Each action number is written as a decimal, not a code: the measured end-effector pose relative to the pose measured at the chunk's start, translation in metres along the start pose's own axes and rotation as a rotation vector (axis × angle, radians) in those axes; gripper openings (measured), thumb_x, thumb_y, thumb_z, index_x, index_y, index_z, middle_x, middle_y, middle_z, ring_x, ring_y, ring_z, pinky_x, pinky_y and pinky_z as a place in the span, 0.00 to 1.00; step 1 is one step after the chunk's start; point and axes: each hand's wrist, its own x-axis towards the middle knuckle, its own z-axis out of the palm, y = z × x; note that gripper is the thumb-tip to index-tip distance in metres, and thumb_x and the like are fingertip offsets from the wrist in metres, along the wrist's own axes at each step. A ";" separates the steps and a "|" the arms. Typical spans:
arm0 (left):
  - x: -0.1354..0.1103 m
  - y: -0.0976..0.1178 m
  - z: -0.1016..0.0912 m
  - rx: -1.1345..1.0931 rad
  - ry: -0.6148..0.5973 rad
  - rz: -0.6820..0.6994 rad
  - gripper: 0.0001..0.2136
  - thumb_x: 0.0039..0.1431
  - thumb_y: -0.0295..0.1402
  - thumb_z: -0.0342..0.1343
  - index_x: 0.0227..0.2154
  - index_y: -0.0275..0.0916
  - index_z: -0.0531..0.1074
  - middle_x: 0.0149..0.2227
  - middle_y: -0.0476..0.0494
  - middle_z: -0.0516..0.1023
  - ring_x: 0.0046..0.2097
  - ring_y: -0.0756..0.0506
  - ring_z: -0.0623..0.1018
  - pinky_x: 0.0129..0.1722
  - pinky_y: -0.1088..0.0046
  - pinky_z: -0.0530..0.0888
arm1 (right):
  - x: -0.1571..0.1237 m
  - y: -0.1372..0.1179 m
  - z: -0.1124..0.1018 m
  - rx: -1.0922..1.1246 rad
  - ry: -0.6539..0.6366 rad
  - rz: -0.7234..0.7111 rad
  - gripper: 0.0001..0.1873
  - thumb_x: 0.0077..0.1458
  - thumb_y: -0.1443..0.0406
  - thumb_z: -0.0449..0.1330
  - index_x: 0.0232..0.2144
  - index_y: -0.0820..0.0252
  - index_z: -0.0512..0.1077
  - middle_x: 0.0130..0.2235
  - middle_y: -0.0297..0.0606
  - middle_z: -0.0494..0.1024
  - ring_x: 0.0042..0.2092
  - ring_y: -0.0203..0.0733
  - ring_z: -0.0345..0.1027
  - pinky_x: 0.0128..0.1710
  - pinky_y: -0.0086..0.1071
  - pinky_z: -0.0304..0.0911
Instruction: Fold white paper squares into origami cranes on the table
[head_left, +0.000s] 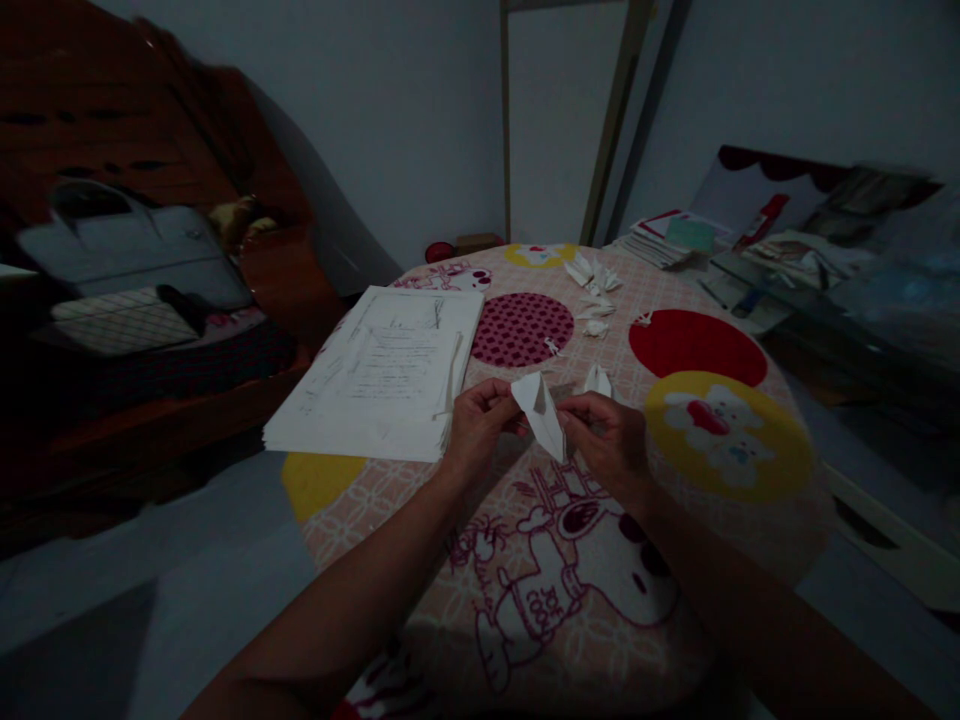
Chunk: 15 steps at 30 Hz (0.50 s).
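A folded white paper piece point(541, 412) is held above the round table point(780, 540) between both my hands. My left hand point(478, 425) pinches its upper left corner with fingers closed. On the lower right edge my right hand point(609, 440) grips it, fingers curled. Another small folded paper point(598, 380) lies on the table just behind my right hand. Several finished folded papers point(594, 290) sit further back.
A stack of printed sheets point(386, 375) lies at the table's left edge. The cloth shows cartoon prints and red, yellow circles. Books and clutter point(675, 238) fill a shelf at right. A grey bag point(135, 255) rests on dark wooden furniture at left.
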 end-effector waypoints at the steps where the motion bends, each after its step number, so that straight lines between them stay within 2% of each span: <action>1: 0.000 0.000 0.000 0.001 -0.008 0.000 0.10 0.45 0.35 0.67 0.25 0.36 0.73 0.23 0.48 0.78 0.22 0.51 0.75 0.24 0.75 0.74 | 0.000 0.000 0.000 0.006 -0.002 0.003 0.05 0.54 0.68 0.61 0.30 0.58 0.78 0.28 0.33 0.80 0.28 0.34 0.72 0.29 0.28 0.68; 10: 0.000 0.001 0.001 -0.013 -0.042 0.001 0.10 0.46 0.35 0.68 0.26 0.36 0.73 0.23 0.49 0.77 0.21 0.52 0.73 0.22 0.77 0.72 | 0.000 0.000 0.002 0.029 0.005 0.001 0.06 0.51 0.68 0.62 0.32 0.58 0.79 0.29 0.34 0.82 0.28 0.35 0.74 0.29 0.27 0.70; 15: 0.000 0.001 -0.001 -0.039 -0.106 -0.017 0.12 0.46 0.38 0.69 0.26 0.36 0.73 0.22 0.49 0.77 0.22 0.52 0.74 0.22 0.77 0.72 | -0.002 0.003 0.002 0.025 -0.035 0.058 0.05 0.51 0.67 0.63 0.30 0.59 0.79 0.27 0.34 0.81 0.26 0.35 0.73 0.26 0.26 0.66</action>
